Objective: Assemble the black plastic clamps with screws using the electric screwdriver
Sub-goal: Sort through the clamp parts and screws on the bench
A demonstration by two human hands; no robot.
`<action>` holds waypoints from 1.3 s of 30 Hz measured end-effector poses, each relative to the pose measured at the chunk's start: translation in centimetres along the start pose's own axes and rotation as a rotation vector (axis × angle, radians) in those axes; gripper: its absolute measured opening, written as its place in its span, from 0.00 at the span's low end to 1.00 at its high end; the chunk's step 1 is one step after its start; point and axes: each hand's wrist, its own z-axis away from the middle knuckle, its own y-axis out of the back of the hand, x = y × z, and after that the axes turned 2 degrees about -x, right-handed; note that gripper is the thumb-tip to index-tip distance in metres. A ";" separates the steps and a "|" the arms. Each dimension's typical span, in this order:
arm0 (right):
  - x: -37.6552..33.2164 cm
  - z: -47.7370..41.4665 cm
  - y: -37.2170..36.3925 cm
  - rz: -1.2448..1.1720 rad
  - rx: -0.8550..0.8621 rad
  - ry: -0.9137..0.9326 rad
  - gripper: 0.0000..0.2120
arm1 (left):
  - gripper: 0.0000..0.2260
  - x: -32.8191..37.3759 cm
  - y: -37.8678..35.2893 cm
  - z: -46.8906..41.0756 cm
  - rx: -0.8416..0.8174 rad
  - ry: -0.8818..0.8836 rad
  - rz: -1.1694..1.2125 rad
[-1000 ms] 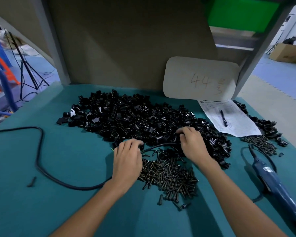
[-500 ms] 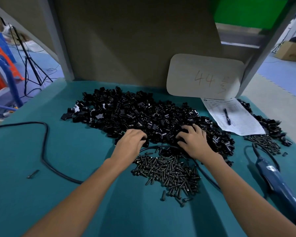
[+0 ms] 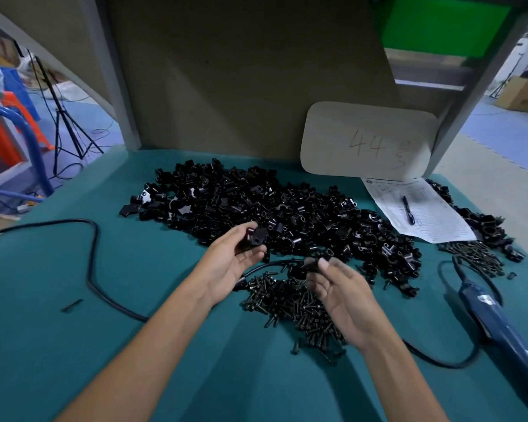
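Centrally, the left hand [image 3: 232, 263] is pinching a clamp piece [image 3: 255, 237]; the right hand [image 3: 342, 287], blurred, is gripping another black piece [image 3: 313, 263] above the screws [image 3: 296, 303]; lower-left cloth [image 3: 58, 345] is lying open.

A pen [image 3: 408, 210] lies on a printed sheet [image 3: 424, 217] at the teal surface [image 3: 73, 345] back right, below a beige board [image 3: 367, 141] marked 44.

Teal table cover [image 3: 58, 345], black clamps [image 3: 287, 208], dark bronze-ish screws [image 3: 296, 306], navy blue screwdriver [image 3: 500, 327], beige card [image 3: 333, 141] with "44" in orange.
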 end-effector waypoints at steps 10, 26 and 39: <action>2.7 2.9 -0.7 0.215 0.103 0.107 0.22 | 0.17 -2.7 2.1 1.6 0.185 -0.084 -0.264; 3.9 2.6 -4.4 0.313 0.076 0.119 0.14 | 0.07 -4.2 -0.5 4.8 -0.082 0.043 -0.416; 3.0 2.5 -3.1 0.386 0.058 0.097 0.12 | 0.11 -4.2 0.4 4.9 -0.192 -0.032 -0.515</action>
